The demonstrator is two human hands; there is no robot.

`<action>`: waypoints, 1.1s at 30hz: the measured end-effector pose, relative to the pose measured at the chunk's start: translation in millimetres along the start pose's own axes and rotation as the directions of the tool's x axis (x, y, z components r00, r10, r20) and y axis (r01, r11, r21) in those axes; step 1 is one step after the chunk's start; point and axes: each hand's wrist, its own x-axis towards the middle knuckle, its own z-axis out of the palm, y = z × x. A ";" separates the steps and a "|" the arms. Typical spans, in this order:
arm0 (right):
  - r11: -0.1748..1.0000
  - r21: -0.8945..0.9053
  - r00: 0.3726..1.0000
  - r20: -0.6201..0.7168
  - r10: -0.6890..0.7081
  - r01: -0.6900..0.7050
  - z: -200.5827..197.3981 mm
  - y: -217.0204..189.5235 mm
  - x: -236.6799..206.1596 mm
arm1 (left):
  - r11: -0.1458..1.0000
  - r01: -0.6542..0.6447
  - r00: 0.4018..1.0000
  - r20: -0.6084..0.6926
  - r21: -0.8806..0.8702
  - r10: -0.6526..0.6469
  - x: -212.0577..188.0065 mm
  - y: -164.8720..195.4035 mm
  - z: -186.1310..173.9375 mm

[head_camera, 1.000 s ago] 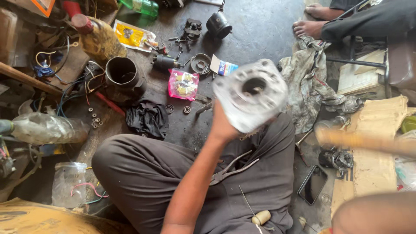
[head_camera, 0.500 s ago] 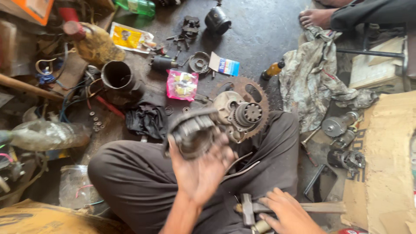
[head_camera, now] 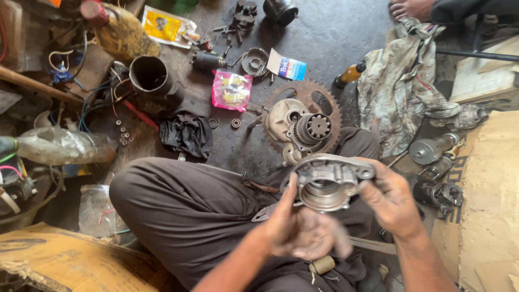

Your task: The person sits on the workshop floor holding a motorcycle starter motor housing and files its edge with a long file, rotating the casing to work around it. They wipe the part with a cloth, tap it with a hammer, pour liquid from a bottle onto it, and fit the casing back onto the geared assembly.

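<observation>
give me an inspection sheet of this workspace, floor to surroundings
surface: dark, grimy concrete floor; person sits cross-legged on it
job's things: grey metal housing with a round bore, held up over the lap
clutter: toothed sprocket under a geared motor part, pink packet, black pipe, dirty rag, starter motors, plastic bottle
hands: left hand supports the housing from below; right hand grips its right side
cables: tangled blue and red wires at left
surroundings: cardboard at right; another person's foot at top
</observation>
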 end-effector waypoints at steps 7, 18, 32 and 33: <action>0.994 -0.068 0.991 0.106 -0.078 0.086 -3.5 -23.5 22.8 | 0.680 -0.058 0.885 -0.278 0.731 0.374 -68.8 90.1 -14.3; 0.964 -0.094 0.876 -0.402 -0.267 0.250 -38.2 -35.2 82.8 | 0.841 -0.338 0.870 -0.201 0.423 0.450 -55.9 127.0 -34.9; 0.977 -0.213 0.871 -0.480 -0.103 -0.001 -23.1 113.4 136.1 | 0.649 -0.742 0.508 -0.493 0.166 0.707 -94.1 156.4 -55.0; 0.973 -0.227 0.896 -0.420 -0.143 0.049 -8.8 88.5 128.4 | 0.639 -0.752 0.505 -0.483 0.160 0.715 -95.9 157.8 -56.6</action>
